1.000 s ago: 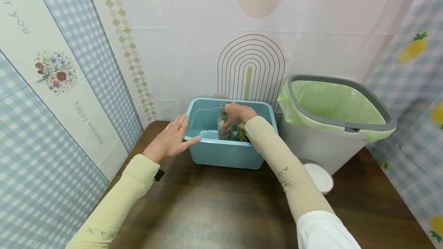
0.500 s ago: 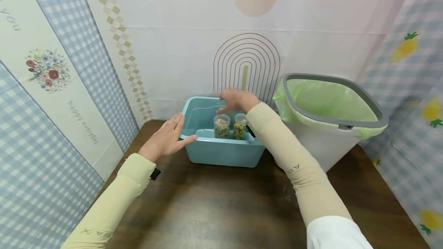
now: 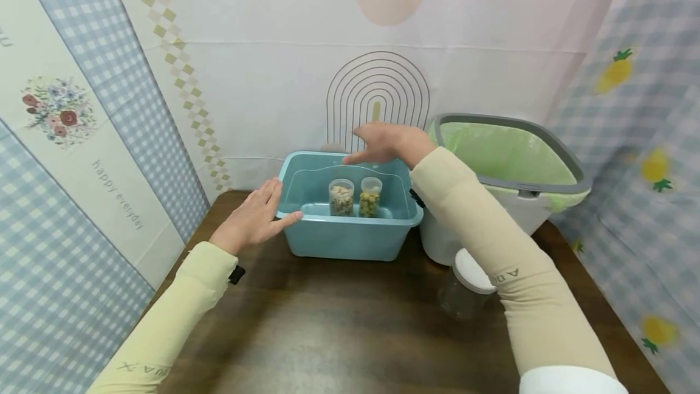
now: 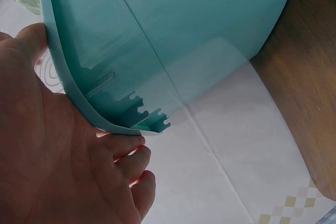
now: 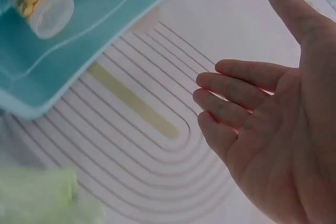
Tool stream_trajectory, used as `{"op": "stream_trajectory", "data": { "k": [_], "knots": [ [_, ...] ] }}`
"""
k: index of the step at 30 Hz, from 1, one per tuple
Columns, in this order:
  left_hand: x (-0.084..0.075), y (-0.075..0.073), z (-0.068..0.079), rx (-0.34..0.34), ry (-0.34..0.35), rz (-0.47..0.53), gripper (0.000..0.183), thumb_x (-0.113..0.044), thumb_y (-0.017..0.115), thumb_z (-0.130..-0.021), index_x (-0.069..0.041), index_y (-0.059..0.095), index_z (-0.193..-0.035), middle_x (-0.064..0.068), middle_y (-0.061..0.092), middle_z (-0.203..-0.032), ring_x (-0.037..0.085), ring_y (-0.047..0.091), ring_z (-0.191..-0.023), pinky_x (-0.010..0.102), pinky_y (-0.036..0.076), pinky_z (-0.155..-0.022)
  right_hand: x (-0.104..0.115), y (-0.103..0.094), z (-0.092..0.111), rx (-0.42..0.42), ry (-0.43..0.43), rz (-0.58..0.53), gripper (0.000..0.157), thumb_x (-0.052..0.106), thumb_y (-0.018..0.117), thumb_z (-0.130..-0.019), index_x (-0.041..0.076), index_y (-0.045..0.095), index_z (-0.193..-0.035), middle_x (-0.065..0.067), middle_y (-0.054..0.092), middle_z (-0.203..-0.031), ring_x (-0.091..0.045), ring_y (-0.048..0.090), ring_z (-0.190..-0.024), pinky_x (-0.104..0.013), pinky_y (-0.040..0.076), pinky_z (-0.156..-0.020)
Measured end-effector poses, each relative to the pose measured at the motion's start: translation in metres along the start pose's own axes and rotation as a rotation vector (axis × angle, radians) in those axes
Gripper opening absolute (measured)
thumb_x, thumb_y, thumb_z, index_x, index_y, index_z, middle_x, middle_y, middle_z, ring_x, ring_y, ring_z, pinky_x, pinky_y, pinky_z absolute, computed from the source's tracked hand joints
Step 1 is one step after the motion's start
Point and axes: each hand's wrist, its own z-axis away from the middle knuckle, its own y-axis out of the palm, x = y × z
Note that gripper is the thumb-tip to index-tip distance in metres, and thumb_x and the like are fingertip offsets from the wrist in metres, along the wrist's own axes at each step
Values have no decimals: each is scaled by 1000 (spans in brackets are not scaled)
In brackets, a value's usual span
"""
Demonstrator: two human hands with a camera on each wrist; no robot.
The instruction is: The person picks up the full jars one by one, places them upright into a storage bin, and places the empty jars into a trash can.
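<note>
My left hand (image 3: 254, 217) rests along the left rim of the light blue plastic basin (image 3: 350, 241), fingers straight and thumb apart. In the left wrist view its fingers (image 4: 123, 148) lie right at the basin's rim. Above the far side of the basin, my right hand (image 3: 389, 143) holds nothing; its thumb and fingers are spread apart. Two small clear containers stand upright inside the basin. One container (image 3: 341, 200) has pale chunks over greenish ones. The other container (image 3: 370, 199) holds yellow-green bits; its translucent top (image 5: 52, 15) shows in the right wrist view.
A white bin (image 3: 437, 239) with a grey rim and green liner (image 3: 497, 148) stands right of the basin. A clear jar with a white lid (image 3: 474, 272) stands on the dark wooden table (image 3: 328, 321) beside my right forearm. Patterned cloth (image 3: 273, 90) hangs behind.
My right hand has let go of the container with pale chunks and risen up and back out of the basin. My left hand stays at the rim. The head view has shifted slightly.
</note>
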Motion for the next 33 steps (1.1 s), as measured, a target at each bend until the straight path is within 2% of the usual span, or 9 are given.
{"op": "stream_trajectory", "data": {
  "k": [9, 16, 26, 33],
  "knots": [
    [0, 1, -1, 6, 0, -1, 104, -70, 39, -106, 7, 5, -167, 26, 5, -177, 43, 6, -166, 61, 11, -134, -19, -18, 51, -39, 32, 17, 101, 67, 50, -104, 6, 6, -171, -16, 10, -179, -35, 9, -167, -55, 14, -135],
    [-2, 0, 0, 8, -4, -12, 103, -69, 38, -107, 8, 4, -167, 27, 4, -176, 44, 6, -165, 61, 10, -134, -48, -26, 92, -73, 53, -4, 108, 72, 47, -102, 3, -1, -170, -21, 0, -178, -40, 2, -166, -58, 8, -135],
    [-4, -1, 0, -5, 6, -17, 102, -68, 39, -107, 9, 8, -166, 29, 8, -176, 46, 9, -165, 62, 12, -133, -100, -24, 139, -114, 102, 0, 111, 75, 43, -102, -4, 2, -168, -31, 0, -175, -48, 2, -164, -67, 8, -131],
    [-4, -2, -1, 1, 5, -18, 102, -67, 39, -107, 9, 7, -166, 29, 6, -176, 46, 8, -165, 62, 11, -134, -142, -13, 166, -140, 155, -19, 110, 73, 43, -103, -8, 2, -167, -36, 1, -173, -55, 5, -161, -73, 11, -127]
  ]
}}
